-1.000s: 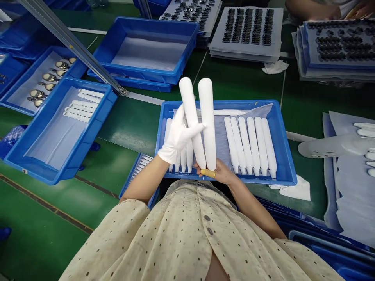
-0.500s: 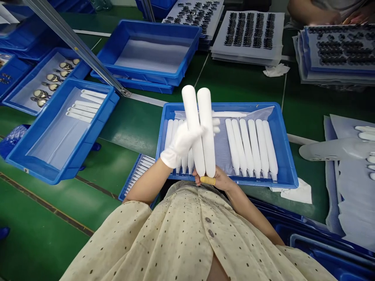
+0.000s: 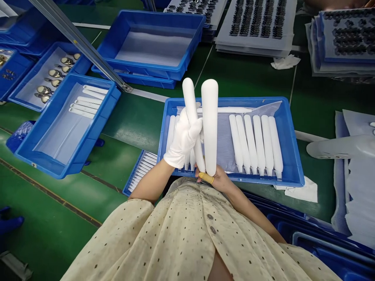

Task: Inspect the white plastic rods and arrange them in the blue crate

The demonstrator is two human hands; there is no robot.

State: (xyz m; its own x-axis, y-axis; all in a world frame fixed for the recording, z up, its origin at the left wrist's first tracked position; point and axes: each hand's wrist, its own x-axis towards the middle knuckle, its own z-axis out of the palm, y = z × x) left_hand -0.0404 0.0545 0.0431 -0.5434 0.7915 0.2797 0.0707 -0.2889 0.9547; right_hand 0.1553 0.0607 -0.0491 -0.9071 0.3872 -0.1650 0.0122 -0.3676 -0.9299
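Observation:
My left hand (image 3: 183, 136), in a white glove, is wrapped round a long white handle-shaped piece (image 3: 190, 99) with a rounded top. To its right, a second white handle-shaped piece (image 3: 209, 125) stands nearly upright. My right hand (image 3: 220, 180) is bare with a yellow cover on one finger, and it grips the lower end of this second piece. The lower end of the left piece comes down close to my right fingers; whether they touch it I cannot tell. Behind both hands lies a blue tray (image 3: 293, 148), with several similar white pieces (image 3: 256, 144) in a row on its liner.
At left, a blue tray (image 3: 22, 150) holds several flat white strips. Beyond it, another tray (image 3: 17, 93) has round metallic parts. Lined blue trays (image 3: 187, 64) and sheets of dark parts (image 3: 254, 43) stand at the back. A pale nozzle-like object (image 3: 331, 149) juts in at right.
The tops of the two white pieces have moved apart. My left hand now curls round the left piece, while the right one stands more upright. The whole view has shifted slightly.

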